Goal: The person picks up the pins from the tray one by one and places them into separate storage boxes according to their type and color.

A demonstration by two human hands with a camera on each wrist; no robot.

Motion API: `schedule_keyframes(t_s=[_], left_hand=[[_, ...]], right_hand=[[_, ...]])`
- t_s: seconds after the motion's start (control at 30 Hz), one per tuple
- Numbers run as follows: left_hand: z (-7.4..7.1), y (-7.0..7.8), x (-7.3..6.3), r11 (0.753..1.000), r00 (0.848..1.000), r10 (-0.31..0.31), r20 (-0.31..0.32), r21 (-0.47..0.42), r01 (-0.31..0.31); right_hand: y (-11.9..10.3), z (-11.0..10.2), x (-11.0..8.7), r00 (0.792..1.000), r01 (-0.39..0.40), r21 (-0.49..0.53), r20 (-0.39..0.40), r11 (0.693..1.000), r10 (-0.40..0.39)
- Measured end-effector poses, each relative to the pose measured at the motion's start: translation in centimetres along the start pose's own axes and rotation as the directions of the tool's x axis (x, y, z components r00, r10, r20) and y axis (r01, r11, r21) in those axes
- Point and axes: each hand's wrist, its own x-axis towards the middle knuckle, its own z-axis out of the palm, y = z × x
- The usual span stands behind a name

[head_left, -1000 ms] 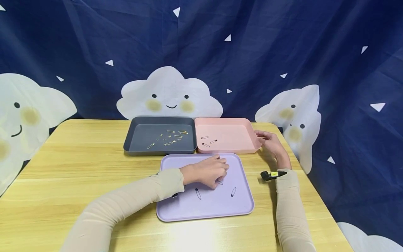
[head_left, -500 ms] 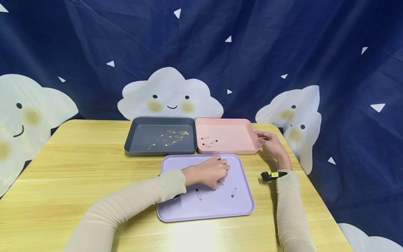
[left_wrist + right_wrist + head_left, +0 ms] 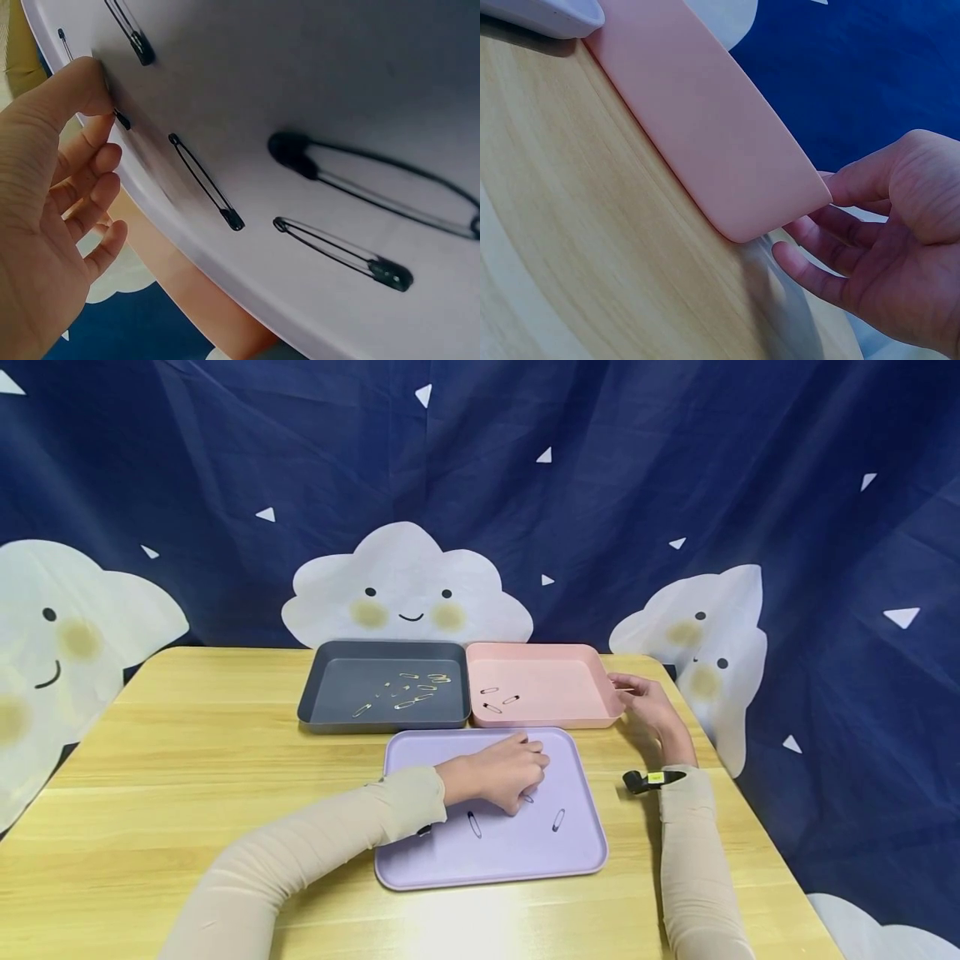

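Table: wood-grained.
Purple tray: black safety pins, scattered.
Left hand: pinching one black pin on this tray.
Right hand: gripping the edge of the pink tray, which holds three pins.
Dark tray: gold pins.
Curtain: blue, cloud-printed.

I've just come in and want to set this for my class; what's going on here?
A person is working with both hands over some safety pins. The left hand seems to pinch a black safety pin on the lavender tray, where more black pins lie. The right hand is at the right end of the pink tray; whether it grips the rim is unclear. That tray holds three dark-tipped pins, while gold-coloured pins lie in the dark grey tray.
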Motion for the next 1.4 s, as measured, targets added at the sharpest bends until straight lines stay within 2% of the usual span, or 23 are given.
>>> schedule_keyframes(t_s=[0.97,1.17,1.4], left_hand=[[-0.43,0.17,0.18,0.998,1.0,0.005,-0.012,0.056,-0.005],[-0.37,0.08,0.33,0.997,1.0,0.008,-0.008,0.075,-0.007],[-0.51,0.0,0.37,0.998,1.0,-0.002,0.008,0.055,0.001]], right_hand=[[0.2,-0.16,0.0,1.0,-0.007,0.013,0.004,1.0,0.007],[0.19,-0.11,0.04,1.0,0.012,0.009,-0.007,1.0,-0.012],[0.07,-0.14,-0.09,1.0,-0.007,-0.002,0.002,1.0,0.007]])
